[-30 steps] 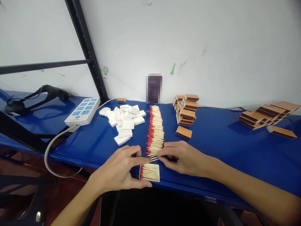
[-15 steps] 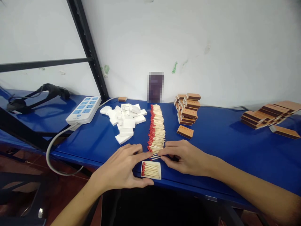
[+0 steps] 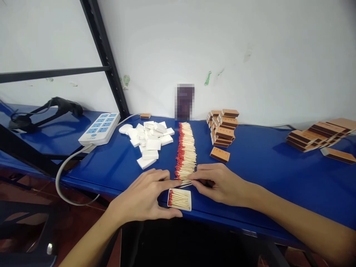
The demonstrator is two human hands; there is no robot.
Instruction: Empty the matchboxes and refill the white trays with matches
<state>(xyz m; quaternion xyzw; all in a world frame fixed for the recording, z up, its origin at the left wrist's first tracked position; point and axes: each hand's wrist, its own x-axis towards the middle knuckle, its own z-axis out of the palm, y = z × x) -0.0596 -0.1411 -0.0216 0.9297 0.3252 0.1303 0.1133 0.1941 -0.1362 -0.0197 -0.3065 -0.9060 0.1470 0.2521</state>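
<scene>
A long row of red-tipped matchsticks (image 3: pixel 187 148) runs from the wall toward the table's front edge. My left hand (image 3: pixel 147 194) is open, its index fingertip touching the red heads at the near end and its thumb stretched out below. Between that thumb and index finger lies a white matchbox tray (image 3: pixel 190 205), part filled with matchsticks, heads to the left. My right hand (image 3: pixel 222 183) pinches the plain ends of the nearest matchsticks between thumb and index finger. A loose matchstick (image 3: pixel 185 185) lies just above the tray.
White box trays (image 3: pixel 152 144) are heaped left of the row. Matchbox sleeves (image 3: pixel 224 131) stand stacked to the right, one sleeve (image 3: pixel 220 154) before them. Another stack (image 3: pixel 314 135) sits far right. A power strip (image 3: pixel 100 129) with a grey cable lies left, beside the black rack (image 3: pixel 104 48).
The view has shifted slightly. My right thumb and index finger have drawn closer together at the match ends. The loose matchsticks above the tray have shifted; my left hand stays nearly in place.
</scene>
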